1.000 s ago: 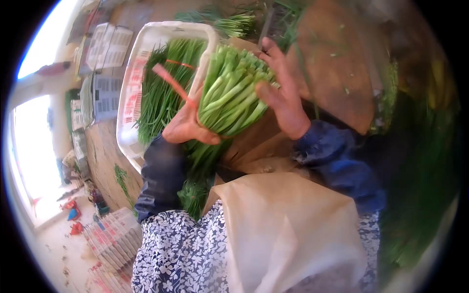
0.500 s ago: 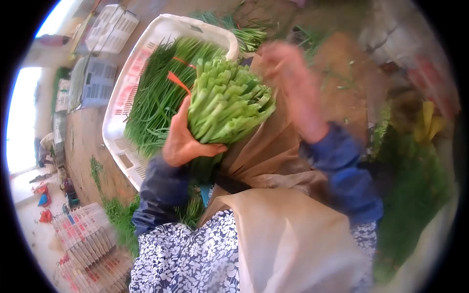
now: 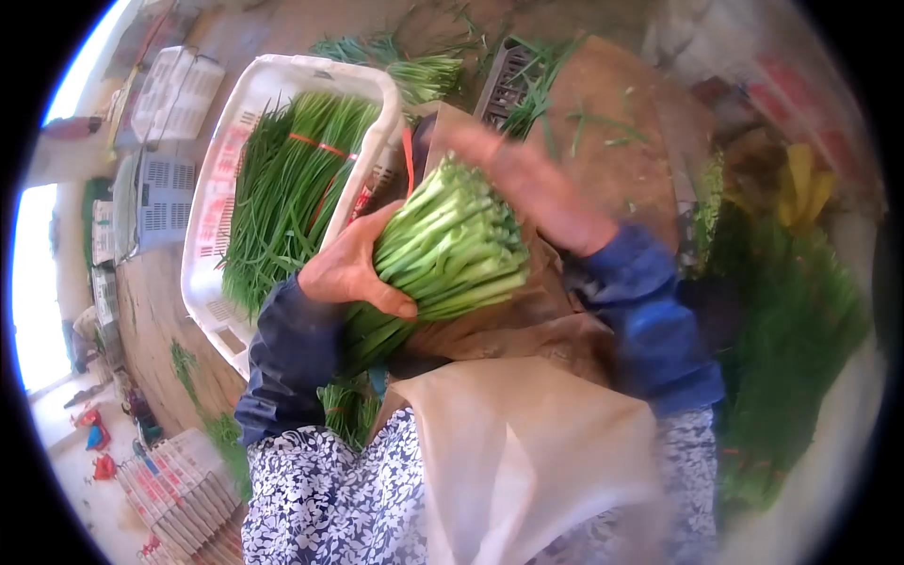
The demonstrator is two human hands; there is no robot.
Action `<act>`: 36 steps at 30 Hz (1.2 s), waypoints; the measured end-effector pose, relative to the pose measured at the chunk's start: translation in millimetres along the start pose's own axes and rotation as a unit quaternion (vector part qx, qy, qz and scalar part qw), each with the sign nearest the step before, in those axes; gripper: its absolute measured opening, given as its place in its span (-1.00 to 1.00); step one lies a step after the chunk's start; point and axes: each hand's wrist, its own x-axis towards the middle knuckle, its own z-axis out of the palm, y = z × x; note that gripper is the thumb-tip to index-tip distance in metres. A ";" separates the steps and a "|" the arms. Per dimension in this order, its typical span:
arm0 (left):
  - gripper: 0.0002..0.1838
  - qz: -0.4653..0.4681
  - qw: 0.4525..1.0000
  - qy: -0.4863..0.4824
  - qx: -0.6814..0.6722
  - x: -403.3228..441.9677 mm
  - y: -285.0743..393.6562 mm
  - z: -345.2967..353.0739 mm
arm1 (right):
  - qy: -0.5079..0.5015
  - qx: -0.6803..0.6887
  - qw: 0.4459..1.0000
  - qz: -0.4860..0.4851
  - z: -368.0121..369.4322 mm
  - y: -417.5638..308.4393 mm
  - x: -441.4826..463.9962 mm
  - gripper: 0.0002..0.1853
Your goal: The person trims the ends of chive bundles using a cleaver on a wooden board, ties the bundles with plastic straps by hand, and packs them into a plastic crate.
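Observation:
My left hand [image 3: 353, 273] is closed around a thick bunch of chives [image 3: 452, 250], thumb across its near side. The pale cut ends fan up and to the right, and green leaves trail down toward my lap. An orange strip [image 3: 409, 158] stands up just above my left fingers; its lower end is hidden. Over the far side of the bunch is my right hand [image 3: 499, 165], smeared by motion. Its fingers do not show clearly. At left, a white plastic crate [image 3: 198, 254] holds more chives [image 3: 297, 179] tied with a red band.
Loose chives [image 3: 428, 75] lie behind the crate. A dark slatted crate [image 3: 504, 85] and a brown board [image 3: 612, 132] with leaf scraps stand beyond my right hand. Green bundles [image 3: 791, 358] fill the right side. Stacked crates [image 3: 179, 480] stand at lower left.
The bunch has tipped, so its cut ends now point more up and right. My right hand has moved left and closer to it. The whole view has shifted somewhat.

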 end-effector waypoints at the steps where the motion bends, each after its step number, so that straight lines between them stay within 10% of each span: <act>1: 0.13 -0.018 1.000 -0.005 0.018 3.9 8.9 0.4 | 0.087 -0.034 0.994 -0.058 -20.6 14.6 9.3 -0.55; 3: 0.14 -0.041 0.999 -0.019 0.024 8.4 9.6 -0.6 | 0.106 -0.177 0.973 -0.104 -31.7 43.4 16.6 -0.51; 5: 0.21 -0.081 0.994 -0.035 0.061 16.8 16.5 3.1 | -0.021 0.120 0.991 0.050 6.9 11.9 0.1 -0.43; 6: 0.21 -0.086 0.993 -0.042 0.064 15.8 15.1 7.5 | -0.081 -0.056 0.995 -0.028 5.2 -5.3 -1.3 -0.44; 9: 0.33 0.064 0.972 0.123 0.191 0.3 -0.1 30.2 | -0.085 -0.046 0.995 -0.019 -5.0 -4.3 -16.8 -0.44; 13: 0.25 0.111 0.861 0.246 0.432 -26.6 -19.1 50.9 | 0.237 0.035 0.968 -0.070 -10.4 7.7 -31.1 -0.44; 15: 0.26 0.147 0.798 0.243 0.531 -25.8 -12.2 65.5 | 0.206 -0.080 0.975 0.011 1.1 18.0 -42.0 -0.42; 20: 0.25 0.064 0.901 0.219 0.369 -26.4 -10.4 54.5 | 0.117 -0.078 0.989 -0.045 32.2 32.3 -49.3 -0.46; 23: 0.17 0.087 0.946 0.236 0.204 -33.0 1.2 34.8 | 0.268 0.119 0.951 -0.098 10.1 24.8 -46.1 -0.48; 31: -0.15 0.116 0.955 0.241 -0.124 -39.1 54.7 -5.4 | -0.053 0.126 0.987 0.084 75.2 -19.0 -14.8 -0.19; 36: 0.13 0.169 0.915 0.356 0.082 -41.3 23.0 16.1 | -0.023 0.194 0.980 0.018 109.9 7.4 3.4 0.06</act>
